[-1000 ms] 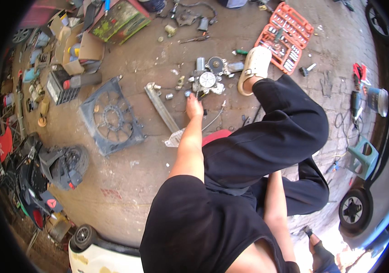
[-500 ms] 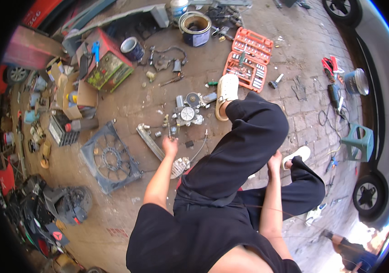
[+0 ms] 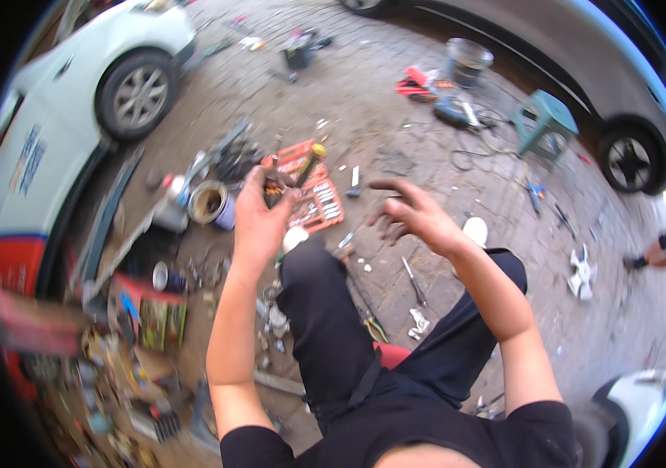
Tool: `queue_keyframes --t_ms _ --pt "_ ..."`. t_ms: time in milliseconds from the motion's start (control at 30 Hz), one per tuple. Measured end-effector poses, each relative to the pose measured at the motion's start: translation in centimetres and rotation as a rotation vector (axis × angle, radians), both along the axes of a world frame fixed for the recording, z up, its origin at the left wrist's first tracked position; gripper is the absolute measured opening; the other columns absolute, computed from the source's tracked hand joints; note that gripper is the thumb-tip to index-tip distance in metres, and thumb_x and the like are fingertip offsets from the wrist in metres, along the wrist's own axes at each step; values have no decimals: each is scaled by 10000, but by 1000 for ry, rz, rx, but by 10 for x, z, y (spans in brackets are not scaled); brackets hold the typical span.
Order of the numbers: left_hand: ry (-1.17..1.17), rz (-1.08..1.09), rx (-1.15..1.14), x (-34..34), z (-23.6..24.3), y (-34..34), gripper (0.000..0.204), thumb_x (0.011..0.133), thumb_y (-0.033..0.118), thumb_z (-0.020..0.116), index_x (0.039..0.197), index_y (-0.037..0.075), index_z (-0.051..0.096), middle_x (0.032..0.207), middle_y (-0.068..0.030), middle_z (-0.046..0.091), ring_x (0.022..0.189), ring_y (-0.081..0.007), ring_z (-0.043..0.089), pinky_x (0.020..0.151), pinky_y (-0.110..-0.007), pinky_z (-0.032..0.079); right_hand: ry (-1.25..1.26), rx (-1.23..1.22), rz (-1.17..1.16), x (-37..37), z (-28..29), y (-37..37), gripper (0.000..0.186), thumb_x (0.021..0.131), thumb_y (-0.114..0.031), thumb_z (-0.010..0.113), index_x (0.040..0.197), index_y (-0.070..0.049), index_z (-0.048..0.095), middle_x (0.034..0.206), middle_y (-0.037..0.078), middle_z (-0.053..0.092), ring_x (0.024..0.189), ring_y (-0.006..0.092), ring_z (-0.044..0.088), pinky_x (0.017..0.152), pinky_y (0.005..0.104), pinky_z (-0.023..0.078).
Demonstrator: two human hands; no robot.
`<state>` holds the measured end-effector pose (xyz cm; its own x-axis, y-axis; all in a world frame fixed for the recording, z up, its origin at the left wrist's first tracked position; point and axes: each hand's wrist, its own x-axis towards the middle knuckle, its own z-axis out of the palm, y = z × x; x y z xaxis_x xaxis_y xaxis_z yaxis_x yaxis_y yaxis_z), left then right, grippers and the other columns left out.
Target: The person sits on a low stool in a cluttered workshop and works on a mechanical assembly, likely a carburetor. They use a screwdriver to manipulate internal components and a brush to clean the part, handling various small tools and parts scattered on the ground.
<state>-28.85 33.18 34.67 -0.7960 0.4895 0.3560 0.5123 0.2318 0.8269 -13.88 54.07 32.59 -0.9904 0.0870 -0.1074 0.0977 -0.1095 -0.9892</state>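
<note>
My left hand (image 3: 259, 217) is raised above my knee, its fingers closed round what looks like a screwdriver (image 3: 311, 165) with a dark handle and yellow end. A thin shaft rises beside those fingers; whether it is part of the same tool I cannot tell. Behind that hand an orange socket set case (image 3: 327, 204) lies unfolded on the ground, partly covered by it. My right hand (image 3: 419, 218) hangs in the air over the paving, fingers spread and holding nothing. Below and between my hands lies a small pale metal piece (image 3: 346, 240), blurred.
Pliers (image 3: 376, 329) and a slim rod-like tool (image 3: 414, 281) lie between my legs. A paint can (image 3: 210, 203) stands left of the case. At right are a green stool (image 3: 545, 125), a bucket (image 3: 469, 61) and a power tool (image 3: 455, 114). Parked cars border the area.
My view has swung to the right. Both hands have risen from low beside my legs to in front of my knees. My right hand has come away from my leg, fingers spread.
</note>
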Motion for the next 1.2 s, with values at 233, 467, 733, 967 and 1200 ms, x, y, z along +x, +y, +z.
queue_keyframes --t_ms 233,467,733,967,1200 --pt "-34 -433 -69 40 -42 137 365 753 103 706 1022 -35 501 816 -52 588 732 -128 557 656 -254 450 -35 -22 -224 11 -23 67 424 926 -396 493 888 10 607 768 73 634 656 141 607 599 279 517" --pt "-1103 -452 357 39 -73 170 236 932 126 463 1098 -34 510 1010 -94 563 801 -140 531 655 -287 452 108 -357 -665 40 -52 127 387 866 -215 556 1154 45 554 947 138 646 845 190 645 767 303 519" --pt "-1163 -516 372 37 -76 167 266 918 158 505 1112 -24 514 1049 -67 558 852 -121 517 728 -257 430 140 -241 -418 54 -47 110 643 805 -387 568 1210 104 478 1010 200 621 916 264 635 806 373 507" --pt "-1194 -576 387 44 -71 159 437 812 65 584 1215 -37 450 1115 -84 533 937 -136 528 807 -282 430 118 -309 -429 75 -54 112 648 766 -363 606 1203 100 483 1009 215 622 891 268 639 738 344 504" --pt "-1195 -570 488 46 -69 161 468 816 64 600 1242 -37 437 1173 -107 527 992 -154 544 897 -301 425 145 -219 -440 82 -63 114 598 735 -338 651 1145 83 537 950 205 626 819 254 633 702 338 507"
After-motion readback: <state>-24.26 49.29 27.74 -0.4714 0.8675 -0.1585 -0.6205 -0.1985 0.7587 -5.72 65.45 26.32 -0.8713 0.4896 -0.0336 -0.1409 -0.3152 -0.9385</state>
